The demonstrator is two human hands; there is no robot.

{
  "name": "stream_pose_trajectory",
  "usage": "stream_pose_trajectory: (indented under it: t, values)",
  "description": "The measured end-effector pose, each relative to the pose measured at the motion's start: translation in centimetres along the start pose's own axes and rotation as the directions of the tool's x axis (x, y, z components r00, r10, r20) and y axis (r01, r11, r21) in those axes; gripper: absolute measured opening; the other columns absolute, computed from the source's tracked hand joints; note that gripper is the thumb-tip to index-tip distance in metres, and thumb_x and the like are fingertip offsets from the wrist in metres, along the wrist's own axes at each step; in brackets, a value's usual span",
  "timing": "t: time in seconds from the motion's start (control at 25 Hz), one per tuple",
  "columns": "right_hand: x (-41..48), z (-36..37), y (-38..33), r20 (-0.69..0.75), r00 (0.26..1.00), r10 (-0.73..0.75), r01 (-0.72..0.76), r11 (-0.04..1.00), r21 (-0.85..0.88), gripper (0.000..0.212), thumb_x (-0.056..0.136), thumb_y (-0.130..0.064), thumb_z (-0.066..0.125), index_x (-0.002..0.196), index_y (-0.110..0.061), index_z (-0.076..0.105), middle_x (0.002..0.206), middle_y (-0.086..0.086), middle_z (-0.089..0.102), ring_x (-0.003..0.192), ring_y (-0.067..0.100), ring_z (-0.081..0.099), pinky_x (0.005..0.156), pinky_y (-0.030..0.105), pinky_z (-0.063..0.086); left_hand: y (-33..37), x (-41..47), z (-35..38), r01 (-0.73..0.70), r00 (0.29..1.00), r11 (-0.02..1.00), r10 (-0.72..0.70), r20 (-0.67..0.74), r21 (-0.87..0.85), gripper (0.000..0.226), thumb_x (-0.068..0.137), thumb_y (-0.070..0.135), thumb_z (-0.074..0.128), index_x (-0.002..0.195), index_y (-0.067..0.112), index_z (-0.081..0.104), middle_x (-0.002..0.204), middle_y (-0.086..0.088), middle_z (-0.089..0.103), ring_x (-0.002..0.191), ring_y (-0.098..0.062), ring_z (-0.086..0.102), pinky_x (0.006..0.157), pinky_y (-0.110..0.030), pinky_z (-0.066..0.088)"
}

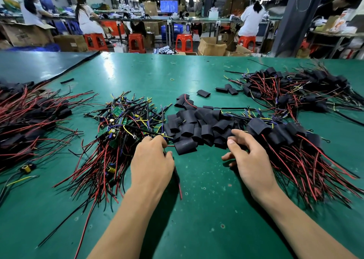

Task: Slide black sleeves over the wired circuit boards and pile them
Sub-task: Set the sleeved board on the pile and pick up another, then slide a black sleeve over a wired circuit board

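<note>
Head view: only cam; looks down over both hands onto the green table (206,219).
Left hand (151,160): near, left of centre, at the right edge of the bare boards. Fingers curled down. It looks to grip a red wire (180,189) that trails out under the palm twd the near edge. Any board it has is hidden by the hand.
Right hand (250,160): near, right of centre. Fingers spread & loosely bent, tips resting on the loose sleeves. Nothing pinched as far as I can see.
Bare boards (118,124): tangle of green boards w/ wires, left of centre, meeting the sleeve heap on its right.
Loose sleeves (197,124): flat black tubes heaped at centre, just beyond both hands.
Single sleeve (185,146): at the heap's near edge, between the hands.
Sleeved pile (285,136): just right of the right hand.
Other heaps: far-right pile (305,93) & left pile (29,120).
Step (judged): pairing one board w/ one sleeve.
Do it well: take the single sleeve, not one from mid-heap. Squeeze its edges so the flat mouth opens. Bunch the wires, keep the board square to the mouth, push steadily.
Risk: wires may snag neighbours, so lift the board clear first. Tall parts may catch the sleeve lip.
</note>
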State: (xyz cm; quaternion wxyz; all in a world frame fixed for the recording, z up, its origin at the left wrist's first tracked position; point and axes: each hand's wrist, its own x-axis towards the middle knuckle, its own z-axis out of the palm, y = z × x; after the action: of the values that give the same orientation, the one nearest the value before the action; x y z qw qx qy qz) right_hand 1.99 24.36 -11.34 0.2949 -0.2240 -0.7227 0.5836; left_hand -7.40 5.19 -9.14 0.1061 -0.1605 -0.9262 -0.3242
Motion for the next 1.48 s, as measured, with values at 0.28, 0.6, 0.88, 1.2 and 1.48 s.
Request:
stream_pose_trajectory:
  t: [0.28, 0.6, 0.88, 1.2, 1.48]
  values:
    - [0.0, 0.4, 0.0, 0.033, 0.999, -0.030, 0.033, 0.994, -0.101, 0.009, 0.095, -0.019, 0.064, 0.099, -0.025, 0.069, 0.079, -0.002, 0.070, 0.060, 0.010, 0.068, 0.057, 0.020, 0.049, -0.3, 0.5, -0.3, 0.147, 0.988, 0.977, -0.152, 0.019, 0.154, 0.029, 0.086, 0.035, 0.065, 0.099, 0.014, 0.051, 0.102, -0.012, 0.061, 0.092, -0.039, 0.060, 0.076, -0.041, 0.049]
    - [-0.1, 0.1, -0.1, 0.049, 0.998, -0.031, 0.039, 0.983, -0.182, 0.007, 0.093, -0.025, 0.066, 0.092, -0.030, 0.071, 0.062, -0.009, 0.069, 0.059, 0.007, 0.069, 0.067, 0.030, 0.056, 0.8, -0.4, 0.8, 0.065, 0.998, 0.972, -0.068, -0.007, -0.225, 0.015, 0.077, 0.015, 0.071, 0.069, 0.016, 0.058, 0.061, 0.003, 0.060, 0.064, -0.015, 0.057, 0.059, -0.021, 0.039]
    - [-0.1, -0.1, -0.4, 0.096, 0.994, -0.061, 0.080, 0.974, -0.210, 0.014, 0.088, -0.019, 0.071, 0.099, -0.029, 0.071, 0.077, -0.008, 0.072, 0.061, 0.009, 0.066, 0.070, 0.029, 0.054, 4.2, -3.0, 1.7, -0.134, 0.990, 0.871, 0.141, -0.021, -0.472, 0.022, 0.080, 0.017, 0.077, 0.068, 0.020, 0.058, 0.058, 0.008, 0.062, 0.050, -0.007, 0.052, 0.053, -0.012, 0.038]
    - [-0.8, -0.1, -1.1, 0.358, 0.902, -0.243, 0.313, 0.937, -0.152, 0.042, 0.081, -0.011, 0.067, 0.123, -0.017, 0.070, 0.111, -0.004, 0.074, 0.105, 0.007, 0.069, 0.092, 0.021, 0.051, 6.0, -4.3, 1.2, -0.003, 0.939, 0.675, 0.255, 0.230, -0.738, 0.017, 0.082, 0.025, 0.078, 0.077, 0.015, 0.065, 0.058, 0.001, 0.063, 0.050, -0.011, 0.054, 0.053, -0.023, 0.044]
    - [-0.7, 0.7, -2.5, 0.232, 0.965, 0.121, -0.236, 0.786, 0.571, 0.026, 0.080, -0.020, 0.072, 0.104, -0.010, 0.071, 0.085, 0.011, 0.074, 0.063, 0.016, 0.069, 0.059, 0.025, 0.055, 5.0, -2.8, 2.1, 0.410, 0.900, 0.578, -0.132, 0.415, -0.706, 0.040, 0.091, 0.044, 0.067, 0.074, 0.008, 0.071, 0.073, -0.011, 0.074, 0.053, -0.023, 0.062, 0.054, -0.036, 0.049]
